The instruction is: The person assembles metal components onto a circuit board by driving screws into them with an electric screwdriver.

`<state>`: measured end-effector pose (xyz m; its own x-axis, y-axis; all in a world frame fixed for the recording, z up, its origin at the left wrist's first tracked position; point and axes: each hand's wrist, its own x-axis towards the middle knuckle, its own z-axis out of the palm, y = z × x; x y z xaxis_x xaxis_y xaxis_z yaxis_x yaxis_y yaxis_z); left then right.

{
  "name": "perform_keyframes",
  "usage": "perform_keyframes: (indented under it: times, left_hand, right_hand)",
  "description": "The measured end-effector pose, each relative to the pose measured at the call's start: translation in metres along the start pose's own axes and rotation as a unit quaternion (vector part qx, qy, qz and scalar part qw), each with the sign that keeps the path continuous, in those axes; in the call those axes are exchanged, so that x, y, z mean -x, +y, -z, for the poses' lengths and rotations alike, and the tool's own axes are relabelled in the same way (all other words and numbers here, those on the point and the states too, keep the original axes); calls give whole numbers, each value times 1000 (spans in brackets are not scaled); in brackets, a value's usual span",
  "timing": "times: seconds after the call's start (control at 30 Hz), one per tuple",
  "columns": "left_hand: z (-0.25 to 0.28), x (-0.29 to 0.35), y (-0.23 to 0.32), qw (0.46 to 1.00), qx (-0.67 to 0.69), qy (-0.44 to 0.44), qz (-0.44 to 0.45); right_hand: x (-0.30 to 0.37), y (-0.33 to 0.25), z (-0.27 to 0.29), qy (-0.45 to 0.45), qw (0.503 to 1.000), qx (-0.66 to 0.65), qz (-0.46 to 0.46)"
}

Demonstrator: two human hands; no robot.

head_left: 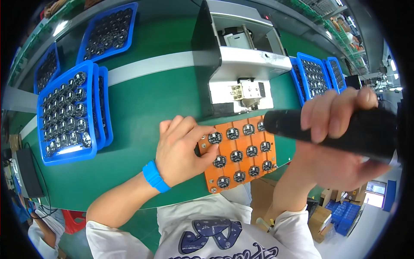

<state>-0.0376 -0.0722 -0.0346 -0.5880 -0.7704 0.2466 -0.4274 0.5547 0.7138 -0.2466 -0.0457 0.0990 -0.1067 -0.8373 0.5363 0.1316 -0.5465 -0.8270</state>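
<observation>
An orange fixture plate (pixel 227 151) lies on the green bench in front of me, with round black circuit boards seated in rows in its pockets. My left hand (pixel 183 144), with a blue band at the wrist, is at the plate's left edge. Its thumb and index finger close around the round circuit board (pixel 214 138) in the far-left pocket. In my right hand (pixel 334 134) is a thick black cylindrical tool (pixel 284 123), raised above the plate's right side and blurred. The tool's front end overlaps the far-right circuit board (pixel 261 125); contact cannot be judged.
A grey metal machine (pixel 248 58) with a small clamp block (pixel 249 93) stands just beyond the plate. Blue trays (pixel 93 149) of round parts lean at the left; more blue trays (pixel 304 58) stand at the right. A black box with cables (pixel 28 172) sits far left.
</observation>
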Motion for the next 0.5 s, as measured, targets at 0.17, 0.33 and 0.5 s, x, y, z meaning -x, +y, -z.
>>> perform_keyframes:
  times: [0.17,0.33,0.5]
  left_hand:
    - [-5,1,-2,1000,7,11,-7]
    - [-3,1,-1,1000,2,4,2]
    - [-7,-2,0,1000,-5,17,2]
  right_hand:
    - [-13,6,5,-12,999,34,3]
    - [-19,17,3,-31,998,5,-56]
    - [0,11,-7,-50,996,35,-63]
